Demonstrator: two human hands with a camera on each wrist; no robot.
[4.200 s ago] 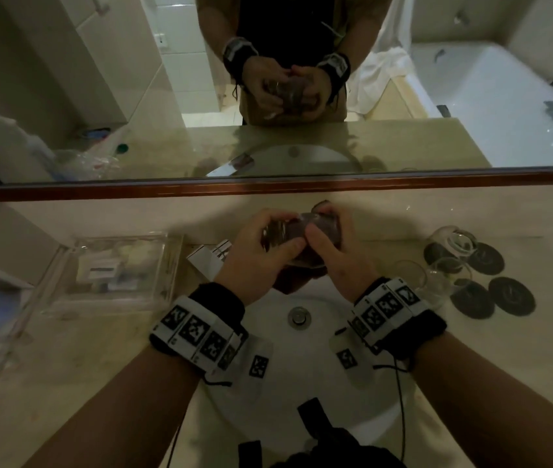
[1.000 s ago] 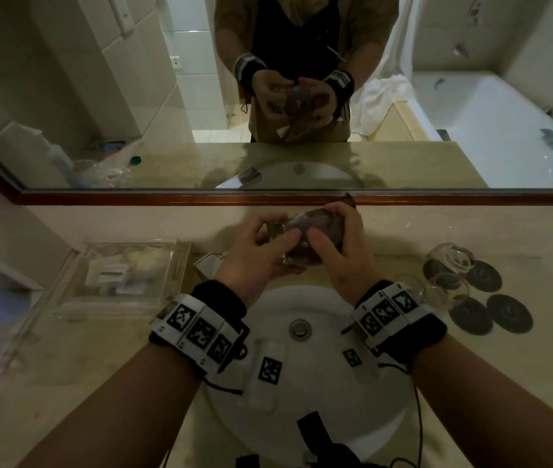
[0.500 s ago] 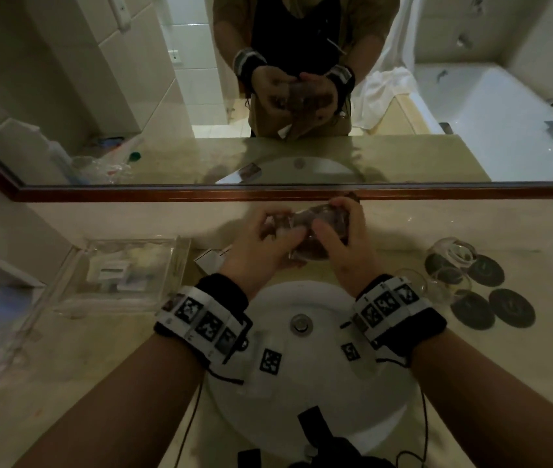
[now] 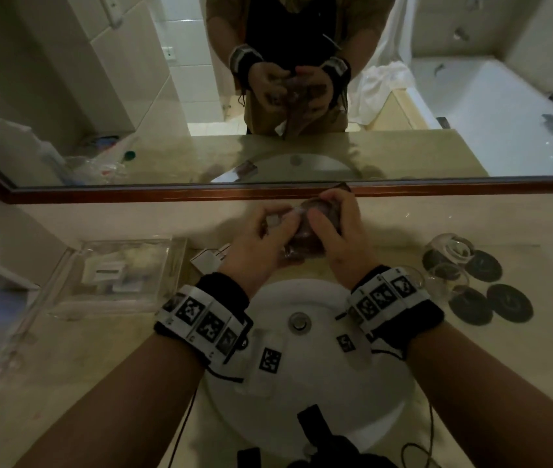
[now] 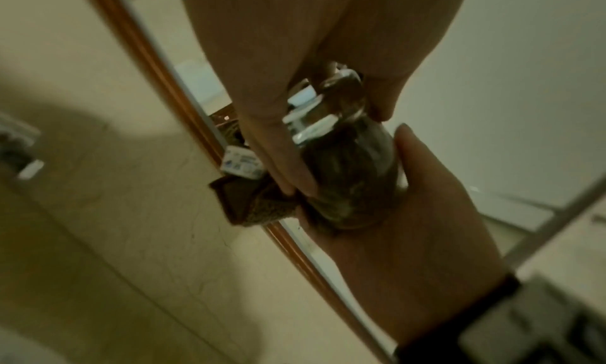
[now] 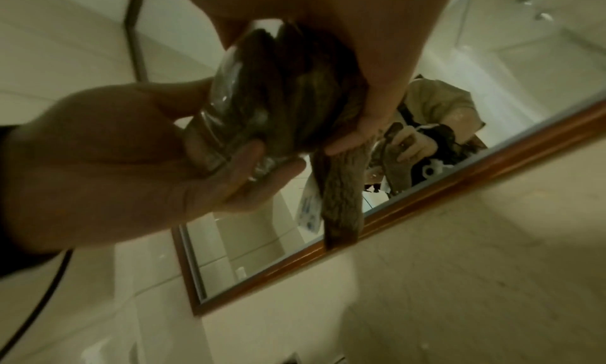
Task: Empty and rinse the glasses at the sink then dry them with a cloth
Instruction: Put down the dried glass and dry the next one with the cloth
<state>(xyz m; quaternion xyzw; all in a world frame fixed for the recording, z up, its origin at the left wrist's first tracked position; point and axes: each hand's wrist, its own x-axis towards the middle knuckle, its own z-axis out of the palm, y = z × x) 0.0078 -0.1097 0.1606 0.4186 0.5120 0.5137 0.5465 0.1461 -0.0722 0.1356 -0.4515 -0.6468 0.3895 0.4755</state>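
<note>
Both hands hold one glass (image 4: 305, 236) above the far rim of the sink (image 4: 305, 393). The left hand (image 4: 258, 244) curls around its base. The right hand (image 4: 342, 238) grips the brown cloth (image 5: 252, 204) stuffed inside it.

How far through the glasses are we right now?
In hand: the left hand holds a glass above the sink while the right hand works the brown cloth stuffed inside it, so this one is at the drying stage. Left or done: other glasses sit on the counter by dark coasters; whether they are already dried is unclear.
</note>
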